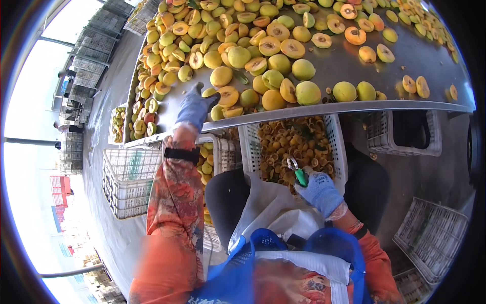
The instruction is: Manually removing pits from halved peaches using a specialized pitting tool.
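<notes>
My left hand [193,108], in a blue work glove, is over the near edge of the metal table [326,64]. Its thumb and forefinger are spread beside a halved yellow peach [228,96], and nothing shows between them. Whole and halved peaches [239,57] lie heaped on the tabletop, many halves with their brown centres facing up. In my right hand [322,192], also gloved, is a pitting tool [300,175] with a green handle and a curved metal loop. That tool is above a white plastic crate [339,148] of small brownish-yellow scooped pieces [290,142].
A raised metal lip [341,107] runs along the table's near edge. White crates stand at left [131,182] and right [429,235]. Another crate with peaches [205,163] is beside my left knee. Stacked crates [93,53] and several people are in the far left background.
</notes>
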Motion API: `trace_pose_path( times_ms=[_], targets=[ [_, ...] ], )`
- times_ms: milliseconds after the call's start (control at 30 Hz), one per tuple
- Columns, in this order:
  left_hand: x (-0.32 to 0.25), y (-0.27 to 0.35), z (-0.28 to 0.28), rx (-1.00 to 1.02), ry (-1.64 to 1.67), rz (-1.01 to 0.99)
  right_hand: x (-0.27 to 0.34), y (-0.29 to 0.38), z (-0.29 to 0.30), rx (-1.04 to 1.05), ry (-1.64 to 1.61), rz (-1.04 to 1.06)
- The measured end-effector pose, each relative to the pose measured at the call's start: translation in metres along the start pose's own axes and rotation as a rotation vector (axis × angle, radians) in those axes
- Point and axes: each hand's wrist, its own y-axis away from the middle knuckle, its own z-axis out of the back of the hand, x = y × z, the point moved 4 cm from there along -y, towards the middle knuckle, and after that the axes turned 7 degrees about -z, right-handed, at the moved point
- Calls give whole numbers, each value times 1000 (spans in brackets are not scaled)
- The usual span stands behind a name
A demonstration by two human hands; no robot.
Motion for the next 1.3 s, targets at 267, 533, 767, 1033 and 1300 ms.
trace_pose_path(
  times_ms=[267, 533, 767, 1033, 1300],
  targets=[
    [-36, -28, -36, 243, 165, -253, 0, -3, 2, -9, 46, 36],
    [-57, 116, 2, 23, 1364, 13, 76, 23, 38, -250, -20, 298],
    [-97, 201, 3, 146, 1859, 13, 101, 56, 38, -446, 111, 385],
    [-84, 211, -12, -244, 1235, -403, 107, 76, 32, -477, 172, 284],
    [-110, 233, 3, -334, 1275, -338, 94, 82, -1, -378, -207, 317]
  ],
)
